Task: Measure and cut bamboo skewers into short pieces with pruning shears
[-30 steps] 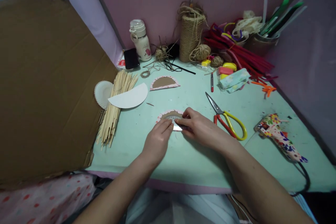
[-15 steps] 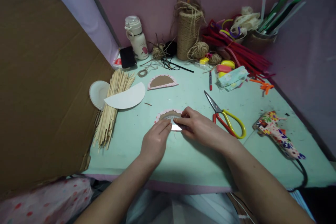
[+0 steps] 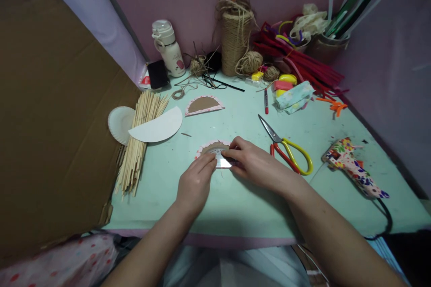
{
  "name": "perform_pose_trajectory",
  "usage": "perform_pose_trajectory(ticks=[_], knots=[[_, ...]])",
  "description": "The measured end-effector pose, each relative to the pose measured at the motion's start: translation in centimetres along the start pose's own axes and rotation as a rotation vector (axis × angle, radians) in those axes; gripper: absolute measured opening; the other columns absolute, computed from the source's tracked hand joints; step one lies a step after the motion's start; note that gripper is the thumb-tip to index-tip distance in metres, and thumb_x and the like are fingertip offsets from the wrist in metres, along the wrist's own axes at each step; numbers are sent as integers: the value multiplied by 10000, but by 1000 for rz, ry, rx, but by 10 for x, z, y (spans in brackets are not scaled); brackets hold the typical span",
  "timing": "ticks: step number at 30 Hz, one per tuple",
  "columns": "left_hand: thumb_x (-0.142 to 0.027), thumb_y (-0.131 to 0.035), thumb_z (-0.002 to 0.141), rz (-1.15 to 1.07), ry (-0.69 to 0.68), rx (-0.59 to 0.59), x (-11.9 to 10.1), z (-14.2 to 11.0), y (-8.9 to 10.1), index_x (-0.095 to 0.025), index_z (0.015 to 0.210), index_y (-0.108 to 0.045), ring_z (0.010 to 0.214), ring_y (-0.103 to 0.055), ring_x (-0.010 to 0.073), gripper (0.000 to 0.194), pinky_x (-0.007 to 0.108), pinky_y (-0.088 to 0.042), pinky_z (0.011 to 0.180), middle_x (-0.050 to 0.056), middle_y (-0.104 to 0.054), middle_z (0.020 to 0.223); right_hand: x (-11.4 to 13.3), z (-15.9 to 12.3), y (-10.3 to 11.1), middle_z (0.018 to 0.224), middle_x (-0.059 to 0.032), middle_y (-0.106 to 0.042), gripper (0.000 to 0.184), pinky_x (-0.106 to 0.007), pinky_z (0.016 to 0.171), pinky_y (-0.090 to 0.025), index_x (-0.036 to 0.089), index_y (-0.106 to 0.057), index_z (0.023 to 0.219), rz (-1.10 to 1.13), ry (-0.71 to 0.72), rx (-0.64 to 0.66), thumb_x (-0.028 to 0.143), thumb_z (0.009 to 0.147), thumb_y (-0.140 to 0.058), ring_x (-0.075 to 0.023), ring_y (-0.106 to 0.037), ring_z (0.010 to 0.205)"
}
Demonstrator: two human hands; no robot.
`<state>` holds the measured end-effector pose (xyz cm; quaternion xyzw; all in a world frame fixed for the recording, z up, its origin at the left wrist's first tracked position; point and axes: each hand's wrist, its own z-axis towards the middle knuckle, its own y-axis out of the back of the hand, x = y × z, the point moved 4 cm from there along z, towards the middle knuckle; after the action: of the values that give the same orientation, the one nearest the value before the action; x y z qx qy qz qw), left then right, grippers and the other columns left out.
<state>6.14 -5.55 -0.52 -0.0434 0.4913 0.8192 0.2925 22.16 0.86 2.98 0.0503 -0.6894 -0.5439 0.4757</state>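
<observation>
Half-round cardboard [image 3: 211, 146], brown, pink-and-white edged, clear protractor [image 3: 222, 160] on top, left hand [image 3: 195, 182] and right hand [image 3: 249, 160] touching, grip unclear

A clear protractor [image 3: 220, 160] — flat on pink-rimmed cardboard [image 3: 210, 146].

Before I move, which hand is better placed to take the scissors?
Probably the right hand: the scissors lie on its side, close by; the left hand is farther off. Both touch the clear protractor.

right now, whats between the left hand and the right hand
In the head view, a clear half-round piece lies between the left hand and right hand, atop the pink-edged cardboard half-circle.
</observation>
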Motion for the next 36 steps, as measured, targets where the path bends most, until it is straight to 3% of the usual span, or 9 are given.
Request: perform_pose_trajectory(ticks=[16, 21, 26, 33, 36], knots=[[-150, -477, 932, 2, -4, -3, 0, 0, -1, -204, 1079, -679, 1063, -651, 208, 256, 400, -566, 916, 64, -701, 1123, 3, -1, 0, 1016, -80, -546, 218, -349, 805, -484, 194, -664, 1027, -24, 7, -4, 118, 852, -557, -194, -573, 903], [-145, -430, 941, -13, 26, 45, 1, -2, -2, -219, 1142, -656, 1110, -629, 212, 311, 406, -556, 944, 59, -687, 1164, 6, -10, -10, 1146, -102, -587, 351, -424, 886, -497, 226, -613, 1182, -73, -33, -126, 107, 857, -552, -246, -560, 1048], [-120, -423, 937, -13, 4, 42, -1, -1, -1, -190, 1169, -621, 1112, -629, 206, 312, 372, -566, 931, 68, -688, 1163, 4, -22, -25, 1272, -102, -572, 341, -493, 945, -486, 261, -584, 1234, -115, -65, -278, 179, 907, -535, -269, -533, 1147], [-112, -405, 934, -8, 67, 18, 3, -5, -6, -189, 1181, -604, 1114, -633, 204, 326, 345, -566, 929, 69, -696, 1152, 3, -24, -32, 1289, -108, -573, 322, -496, 935, -493, 247, -572, 1248, -140, -81, -317, 239, 926, -547, -264, -522, 1143], [-92, -409, 923, 54, 8, 5, 0, -6, -7, -144, 1164, -602, 1097, -643, 224, 312, 348, -567, 922, 98, -699, 1137, 2, -24, -34, 1296, -107, -571, 333, -507, 938, -489, 254, -567, 1257, -139, -83, -325, 232, 926, -546, -267, -521, 1146]])
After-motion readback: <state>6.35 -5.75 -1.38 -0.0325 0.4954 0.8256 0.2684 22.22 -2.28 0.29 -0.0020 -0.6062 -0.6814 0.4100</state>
